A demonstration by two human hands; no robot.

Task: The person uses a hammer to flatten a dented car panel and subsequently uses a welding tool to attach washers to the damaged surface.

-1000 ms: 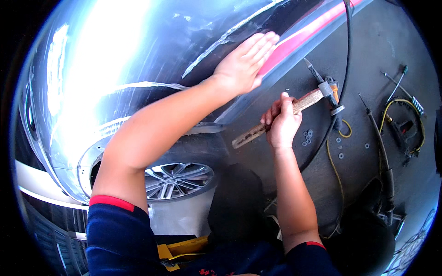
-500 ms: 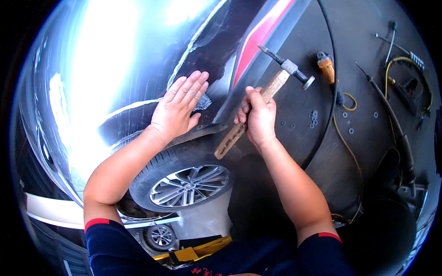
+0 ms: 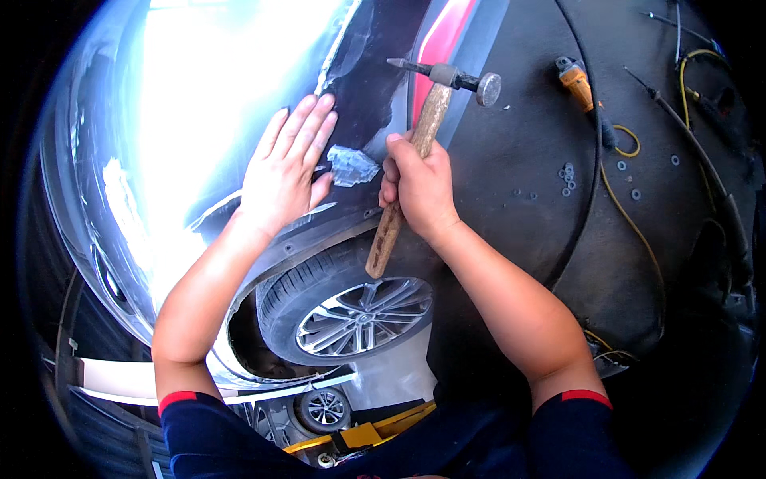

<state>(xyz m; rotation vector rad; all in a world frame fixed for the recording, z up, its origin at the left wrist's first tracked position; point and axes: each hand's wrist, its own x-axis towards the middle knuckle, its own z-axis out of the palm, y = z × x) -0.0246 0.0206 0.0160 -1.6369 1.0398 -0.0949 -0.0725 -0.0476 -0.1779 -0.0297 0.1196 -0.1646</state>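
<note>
My right hand is wrapped round the wooden handle of a body hammer. Its dark metal head, one end pointed and the other a round face, is raised in front of the red tail light. My left hand lies flat, fingers stretched out, on the dark car body panel above the wheel arch. Beside its thumb is a sanded pale grey patch on the paint. Below both hands sits the car's wheel with its spoked rim.
An orange-and-black power tool lies on the dark floor to the right, with a black hose running past it. Several washers are scattered nearby. A yellow cable curves along the floor. Lower down are another wheel and a yellow bar.
My left hand has shifted left on the panel, baring the sanded patch. The hammer has moved left and up with my right hand, its head turned more level. The view has shifted too.
</note>
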